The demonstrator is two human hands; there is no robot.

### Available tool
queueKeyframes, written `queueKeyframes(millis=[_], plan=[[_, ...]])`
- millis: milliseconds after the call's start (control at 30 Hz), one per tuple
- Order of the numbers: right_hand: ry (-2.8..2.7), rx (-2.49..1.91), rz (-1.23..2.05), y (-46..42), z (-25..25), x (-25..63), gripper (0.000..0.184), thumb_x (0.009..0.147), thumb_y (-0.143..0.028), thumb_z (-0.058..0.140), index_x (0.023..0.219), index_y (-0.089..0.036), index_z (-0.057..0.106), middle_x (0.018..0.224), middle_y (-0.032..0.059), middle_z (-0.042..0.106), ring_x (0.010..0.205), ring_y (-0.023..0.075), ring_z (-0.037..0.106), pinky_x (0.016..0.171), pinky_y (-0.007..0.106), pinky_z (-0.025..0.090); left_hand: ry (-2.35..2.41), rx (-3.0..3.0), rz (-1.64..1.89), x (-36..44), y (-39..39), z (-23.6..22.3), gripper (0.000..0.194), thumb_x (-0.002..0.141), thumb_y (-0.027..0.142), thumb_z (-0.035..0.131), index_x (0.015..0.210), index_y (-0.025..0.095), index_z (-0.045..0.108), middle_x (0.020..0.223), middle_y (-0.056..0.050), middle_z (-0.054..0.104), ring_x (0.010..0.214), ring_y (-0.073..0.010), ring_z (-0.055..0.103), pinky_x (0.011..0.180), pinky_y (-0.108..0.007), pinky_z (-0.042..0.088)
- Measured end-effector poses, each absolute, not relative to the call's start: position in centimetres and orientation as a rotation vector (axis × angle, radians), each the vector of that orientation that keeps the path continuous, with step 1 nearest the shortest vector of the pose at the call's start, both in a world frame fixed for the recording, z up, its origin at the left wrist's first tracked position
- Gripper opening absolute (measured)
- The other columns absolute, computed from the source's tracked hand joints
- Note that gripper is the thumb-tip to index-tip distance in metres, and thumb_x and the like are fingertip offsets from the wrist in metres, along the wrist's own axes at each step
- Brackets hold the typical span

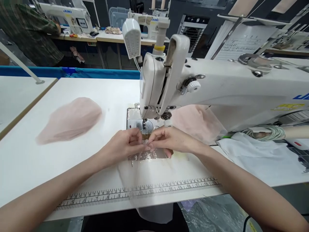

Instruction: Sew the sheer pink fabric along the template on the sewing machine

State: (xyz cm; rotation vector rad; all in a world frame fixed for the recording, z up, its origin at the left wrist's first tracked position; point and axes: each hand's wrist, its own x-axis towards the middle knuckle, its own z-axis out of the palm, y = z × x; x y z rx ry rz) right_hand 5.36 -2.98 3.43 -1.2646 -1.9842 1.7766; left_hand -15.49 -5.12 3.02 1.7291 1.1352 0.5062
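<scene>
My left hand (124,143) and my right hand (169,139) meet just in front of the needle (144,124) of a white sewing machine (217,87). Both pinch the edge of a thin, sheer pale fabric piece (147,170) that lies over the metal needle plate (135,120) and hangs past the table's front edge. The fingertips of the two hands touch each other over the plate. The presser foot stands right behind my fingers.
A stack of sheer pink fabric pieces (71,120) lies on the white table at the left. More pink fabric (198,120) sits behind the machine arm, white cloth (256,151) at the right. A printed ruler (145,191) runs along the table front. Another person (29,29) works at the far left.
</scene>
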Motion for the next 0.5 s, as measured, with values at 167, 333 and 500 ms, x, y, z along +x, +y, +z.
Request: queueKeyframes(millis=[167, 333, 500], plan=[[-1.961, -1.311, 1.510, -3.7, 2.3, 4.9, 0.011, 0.086, -0.026, 0.058, 0.082, -0.019, 0.066, 0.057, -0.0034, 0.062, 0.047, 0.0082, 0.059, 0.040, 0.016, 0.039, 1.260, 1.980, 0.524, -15.9, -5.0, 1.5, 0.013, 0.085, 0.031, 0.058, 0.080, 0.020, 0.064, 0.053, 0.007, 0.049, 0.048, -0.0078, 0.041, 0.047, -0.021, 0.030], [-2.004, -1.188, 1.254, -4.6, 1.6, 4.4, 0.008, 0.085, -0.019, 0.059, 0.079, -0.018, 0.064, 0.060, -0.0036, 0.061, 0.054, 0.0084, 0.059, 0.049, 0.019, 0.044, 1.204, 2.050, 0.564, -16.3, -5.2, 0.6, 0.019, 0.090, 0.029, 0.052, 0.092, 0.022, 0.070, 0.070, 0.003, 0.068, 0.053, -0.0087, 0.053, 0.052, -0.021, 0.039], [-2.017, -1.101, 1.107, -4.7, 1.1, 4.3, 0.007, 0.086, -0.021, 0.060, 0.080, -0.018, 0.063, 0.061, -0.0035, 0.059, 0.054, 0.0083, 0.054, 0.050, 0.020, 0.043, 1.185, 2.096, 0.652, -16.2, -5.4, 0.4, 0.017, 0.091, 0.025, 0.052, 0.091, 0.022, 0.070, 0.067, 0.005, 0.069, 0.050, -0.0072, 0.055, 0.050, -0.019, 0.041]])
